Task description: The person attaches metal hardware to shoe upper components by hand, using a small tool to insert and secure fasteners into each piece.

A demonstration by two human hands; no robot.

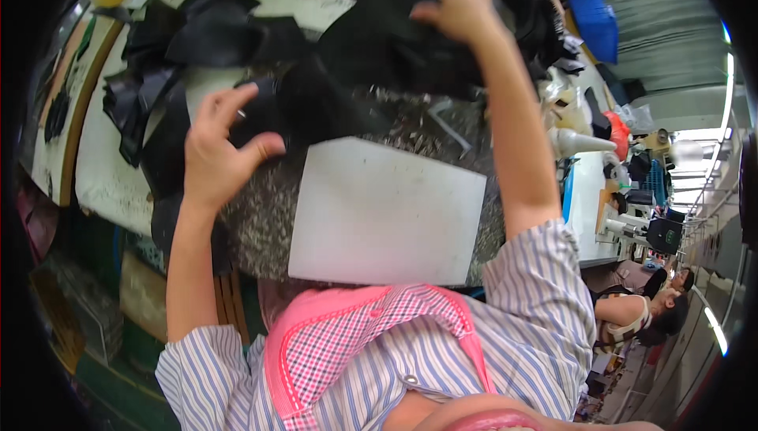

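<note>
My left hand [217, 146] is over the left part of the table, its thumb and fingers apart. Black leather-like pieces [292, 107] lie just beyond and beside it; whether it touches them I cannot tell. My right hand [462, 0] reaches to the far side with fingers spread, at a large heap of black sheet material [387, 36]. Nothing shows gripped in either hand. A white flat board [387, 214] lies in front of me on a dark speckled surface [260, 225].
More black pieces [213, 28] are piled at the far left. A small angled metal tool [452, 127] lies beyond the board. On the right are a white nozzle-tipped bottle [584, 143] and a blue bin [594, 24]. Other people [636, 312] sit farther off to the right.
</note>
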